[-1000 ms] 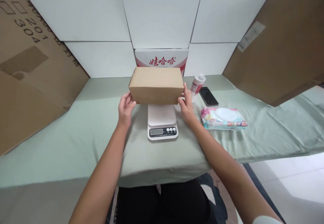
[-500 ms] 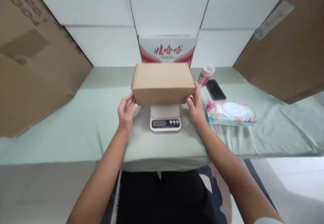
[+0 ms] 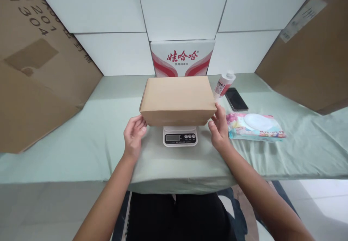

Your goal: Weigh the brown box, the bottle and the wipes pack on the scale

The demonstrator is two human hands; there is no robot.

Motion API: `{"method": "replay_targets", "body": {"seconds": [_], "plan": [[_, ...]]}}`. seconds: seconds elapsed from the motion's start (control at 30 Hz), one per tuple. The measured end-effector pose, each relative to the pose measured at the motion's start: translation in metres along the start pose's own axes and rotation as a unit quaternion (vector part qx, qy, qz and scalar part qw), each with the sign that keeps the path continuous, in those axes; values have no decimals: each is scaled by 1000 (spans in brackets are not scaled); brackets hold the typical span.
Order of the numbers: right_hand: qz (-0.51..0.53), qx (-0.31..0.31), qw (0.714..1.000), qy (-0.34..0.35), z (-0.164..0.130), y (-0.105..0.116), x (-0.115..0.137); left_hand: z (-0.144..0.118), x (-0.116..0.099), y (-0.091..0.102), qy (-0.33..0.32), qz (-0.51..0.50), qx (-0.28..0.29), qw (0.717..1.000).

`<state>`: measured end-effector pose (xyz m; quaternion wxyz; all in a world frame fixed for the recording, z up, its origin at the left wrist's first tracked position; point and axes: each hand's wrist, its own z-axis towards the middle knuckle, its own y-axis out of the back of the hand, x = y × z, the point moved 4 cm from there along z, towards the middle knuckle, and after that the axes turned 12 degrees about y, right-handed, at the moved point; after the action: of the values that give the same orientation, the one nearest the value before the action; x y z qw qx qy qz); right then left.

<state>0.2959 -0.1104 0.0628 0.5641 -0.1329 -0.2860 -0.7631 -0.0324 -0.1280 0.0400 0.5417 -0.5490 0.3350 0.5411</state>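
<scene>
A plain brown cardboard box (image 3: pixel 178 99) sits over a small white kitchen scale (image 3: pixel 180 138), hiding most of the platform; only the display strip and buttons show. Whether the box rests on the scale or hovers just above it cannot be told. My left hand (image 3: pixel 133 135) cups the box's lower left corner with its fingertips. On the other end, my right hand (image 3: pixel 219 130) grips the lower right corner, thumb on the side and fingers underneath.
A pale green cloth (image 3: pixel 81 139) covers the table. Right of the box lie a small white bottle (image 3: pixel 223 83), a black phone (image 3: pixel 236 99) and a pack of wet wipes (image 3: pixel 255 125). A red-and-white carton (image 3: pixel 182 57) stands behind. Big cardboard sheets (image 3: pixel 32 70) lean at both sides.
The box has come nearer to me and now hides more of the scale's platform. Both hands shifted from its sides to its lower front corners.
</scene>
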Motion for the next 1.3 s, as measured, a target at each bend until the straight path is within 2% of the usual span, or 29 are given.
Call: {"method": "replay_targets", "body": {"seconds": [0.13, 0.5, 0.83, 0.9, 1.0, 1.07, 1.2, 1.3], "plan": [[10, -9, 1000, -21, -8, -2, -3, 0, 1, 0, 12, 5, -8, 1000], [13, -18, 999, -31, -6, -1, -9, -1, 3, 1, 25, 7, -18, 999], [-1, -26, 1000, -7, -6, 0, -5, -2, 2, 1, 22, 21, -21, 999], [-9, -64, 998, 1, -5, 4, -8, 1, -4, 6, -3, 16, -57, 998], [-9, -151, 988, 5, -3, 12, -13, 5, -16, 22, -57, -4, -171, 984], [-5, -174, 985, 7, -2, 13, -16, 7, -20, 31, -61, -9, -222, 973], [15, -188, 982, 10, -1, 13, -18, 10, -19, 34, -34, -25, -235, 971], [27, -211, 977, -30, -1, 15, -21, 10, -14, 32, -34, -26, -215, 976]]}}
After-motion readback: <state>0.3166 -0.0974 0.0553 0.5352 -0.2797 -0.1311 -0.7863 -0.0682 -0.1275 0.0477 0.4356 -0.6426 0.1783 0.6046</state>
